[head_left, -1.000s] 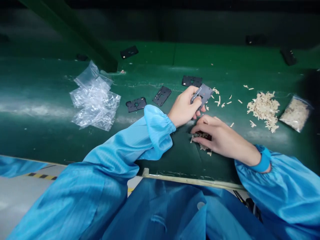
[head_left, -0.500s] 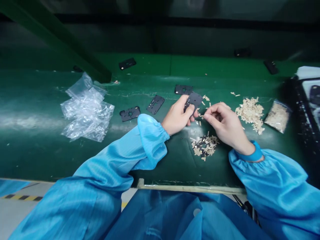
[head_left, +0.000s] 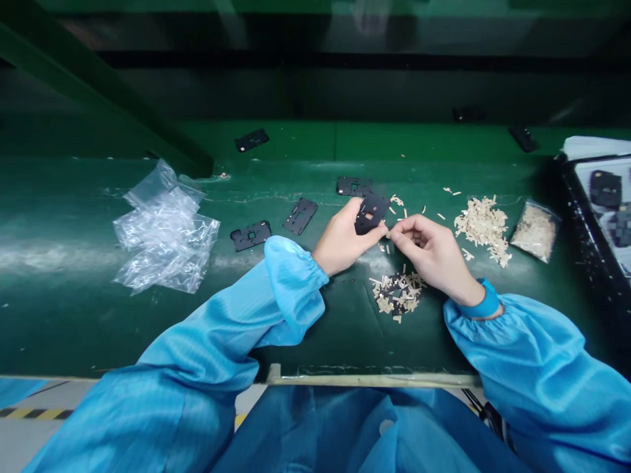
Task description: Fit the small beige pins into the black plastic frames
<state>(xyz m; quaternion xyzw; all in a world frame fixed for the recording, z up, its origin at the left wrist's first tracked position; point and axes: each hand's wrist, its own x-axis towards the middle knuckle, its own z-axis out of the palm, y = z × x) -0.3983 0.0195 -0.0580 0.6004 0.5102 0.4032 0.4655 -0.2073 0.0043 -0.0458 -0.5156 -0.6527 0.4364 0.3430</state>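
Two grips close together, left grip [head_left: 341,238] clenching a black plate [head_left: 371,213]; right grip [head_left: 424,253] pinched, anything held too small to tell

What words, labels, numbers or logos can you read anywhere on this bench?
None can be read. The black plate in the left hand shows no legible marking, the small clear bag beside the beige chips is too blurred to tell, and the black-and-yellow floor stripe is only a pattern.

The sleeves [head_left: 276,309] are bright blue with fine stripes, the bench mat [head_left: 73,315] dark green, the plate [head_left: 371,213] black.
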